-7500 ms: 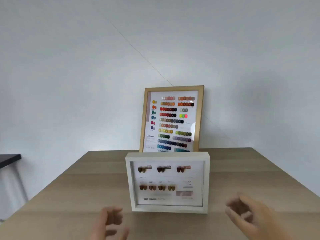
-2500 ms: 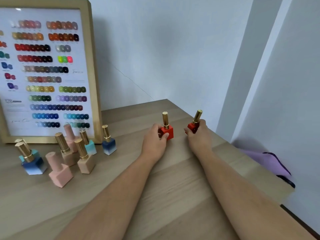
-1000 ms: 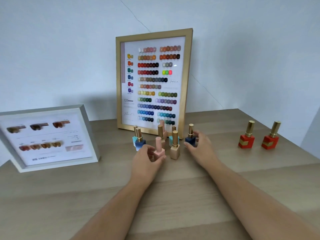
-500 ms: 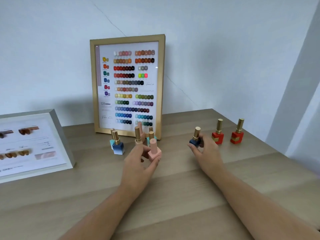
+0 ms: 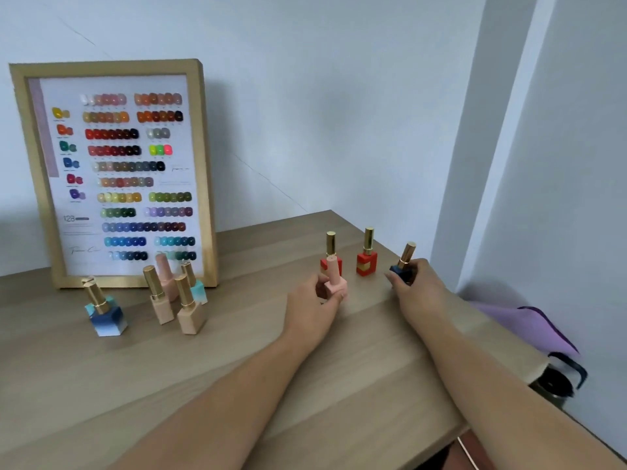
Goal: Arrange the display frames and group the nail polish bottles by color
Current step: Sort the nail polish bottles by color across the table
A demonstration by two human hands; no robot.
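Head view: left hand (image 5: 314, 301) grips pink bottle (image 5: 334, 281); right hand (image 5: 419, 283) clutches navy bottle (image 5: 403, 266).

Two bare forearms come into the frame from the lower edge, one at the lower centre and one at the lower right. No sleeve covers either of them up to the border of the frame. The left hand (image 5: 314, 305) and the right hand (image 5: 419, 286) wear no glove. No ring, watch or bracelet shows on the visible sides of fingers and wrists.
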